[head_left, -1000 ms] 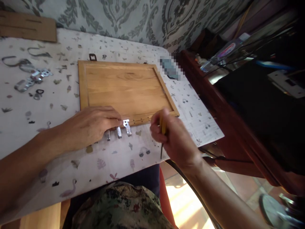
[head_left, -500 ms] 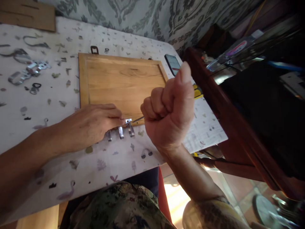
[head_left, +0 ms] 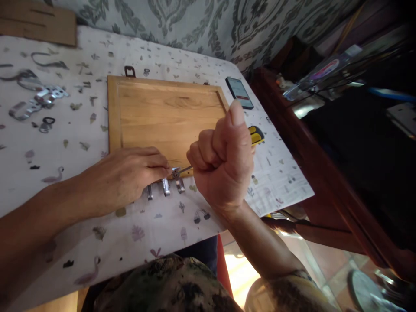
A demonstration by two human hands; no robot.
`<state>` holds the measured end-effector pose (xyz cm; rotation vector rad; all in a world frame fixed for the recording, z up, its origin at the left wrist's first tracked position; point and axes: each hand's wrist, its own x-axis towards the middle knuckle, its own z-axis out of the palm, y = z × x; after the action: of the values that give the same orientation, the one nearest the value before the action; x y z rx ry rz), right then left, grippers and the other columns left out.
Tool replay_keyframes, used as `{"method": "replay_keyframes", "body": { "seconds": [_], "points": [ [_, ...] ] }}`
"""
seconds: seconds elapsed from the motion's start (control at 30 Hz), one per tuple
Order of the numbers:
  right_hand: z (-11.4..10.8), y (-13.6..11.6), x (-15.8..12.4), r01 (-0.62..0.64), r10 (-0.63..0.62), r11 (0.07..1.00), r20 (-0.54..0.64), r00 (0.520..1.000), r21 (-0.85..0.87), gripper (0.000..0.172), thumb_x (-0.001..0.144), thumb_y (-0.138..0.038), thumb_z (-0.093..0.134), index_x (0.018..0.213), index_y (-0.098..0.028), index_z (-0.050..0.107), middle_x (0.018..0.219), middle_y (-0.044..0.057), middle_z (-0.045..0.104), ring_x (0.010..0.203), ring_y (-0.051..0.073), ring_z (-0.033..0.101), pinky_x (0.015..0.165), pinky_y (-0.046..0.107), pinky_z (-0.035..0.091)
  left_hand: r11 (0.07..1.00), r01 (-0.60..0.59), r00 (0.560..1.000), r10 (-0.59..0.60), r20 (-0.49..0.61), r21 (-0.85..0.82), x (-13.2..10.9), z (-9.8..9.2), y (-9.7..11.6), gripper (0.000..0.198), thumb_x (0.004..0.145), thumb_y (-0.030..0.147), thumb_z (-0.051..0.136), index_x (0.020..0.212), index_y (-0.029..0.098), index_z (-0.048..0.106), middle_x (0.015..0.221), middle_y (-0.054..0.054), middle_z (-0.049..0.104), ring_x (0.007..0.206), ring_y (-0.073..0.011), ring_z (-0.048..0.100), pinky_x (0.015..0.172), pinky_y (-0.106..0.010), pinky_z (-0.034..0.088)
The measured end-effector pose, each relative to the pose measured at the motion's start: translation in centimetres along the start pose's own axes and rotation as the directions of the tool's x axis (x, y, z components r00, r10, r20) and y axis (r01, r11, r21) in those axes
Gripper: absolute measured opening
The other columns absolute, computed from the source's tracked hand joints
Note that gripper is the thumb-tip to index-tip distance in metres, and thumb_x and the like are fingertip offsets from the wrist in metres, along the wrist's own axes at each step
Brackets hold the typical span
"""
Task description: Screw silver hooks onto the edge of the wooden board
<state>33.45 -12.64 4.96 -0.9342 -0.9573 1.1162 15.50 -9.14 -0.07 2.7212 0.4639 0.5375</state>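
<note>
A wooden panel (head_left: 172, 117) with a raised frame lies flat on the patterned tablecloth. Along its near edge sit several shiny metal hooks (head_left: 166, 187), their curved ends hanging over the cloth. My left hand (head_left: 130, 175) rests on that edge, fingertips pinched against the plate of the rightmost metal hook (head_left: 179, 184). My right hand (head_left: 222, 158) is closed in a fist around a screwdriver (head_left: 256, 135); its yellow and black handle end sticks out on the right. The thin shaft points left, its tip at the hook's plate. My fist hides most of the handle.
Loose metal hooks (head_left: 39, 102) lie in a pile at the left, with a cardboard piece (head_left: 39, 24) behind. A phone (head_left: 239, 92) lies beyond the panel's right corner. A dark wooden furniture edge (head_left: 312, 160) borders the table; a plastic bottle (head_left: 325, 71) lies there.
My right hand and the screwdriver have moved a little left and down, and the tip now meets the hook's plate. My left hand keeps its place at the panel's edge.
</note>
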Motion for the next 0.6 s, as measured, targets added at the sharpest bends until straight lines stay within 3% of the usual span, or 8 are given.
{"method": "replay_keyframes", "body": {
  "seconds": [0.13,0.3,0.6],
  "points": [
    [-0.3,0.3,-0.4,0.042,-0.042,0.999,0.067,0.997,0.010,0.072,0.097,-0.053,0.070,0.056,-0.025,0.018,0.051,-0.008,0.011,0.043,0.010,0.013,0.040,0.032,0.018,0.999,0.035,0.999,-0.036,-0.003,-0.029,0.0,-0.1,0.1,0.040,0.100,0.002,0.045,0.109,0.024,0.077,0.113,-0.004,0.079,0.104,-0.0202,0.071,0.089,-0.030,0.055],
    [-0.6,1.0,-0.9,0.095,-0.089,0.994,0.111,0.990,-0.047,0.056,0.103,-0.030,0.056,0.058,-0.025,0.025,0.053,-0.006,0.021,0.045,0.012,0.016,0.044,0.033,0.021,0.999,0.015,1.000,-0.015,-0.006,-0.037,0.4,-0.3,0.3,0.041,0.099,0.002,0.043,0.101,0.024,0.078,0.109,-0.004,0.080,0.100,-0.0204,0.072,0.085,-0.030,0.057],
    [-0.3,1.5,-0.9,0.089,-0.084,0.973,0.034,0.996,-0.215,0.056,0.101,-0.045,0.060,0.060,-0.027,0.025,0.057,-0.004,0.026,0.051,0.014,0.020,0.043,0.031,0.024,0.997,0.043,0.999,-0.042,0.019,-0.059,0.5,-0.7,0.0,0.047,0.094,-0.002,0.043,0.108,0.023,0.079,0.113,-0.003,0.081,0.106,-0.0190,0.074,0.094,-0.030,0.059]
  ]
}}
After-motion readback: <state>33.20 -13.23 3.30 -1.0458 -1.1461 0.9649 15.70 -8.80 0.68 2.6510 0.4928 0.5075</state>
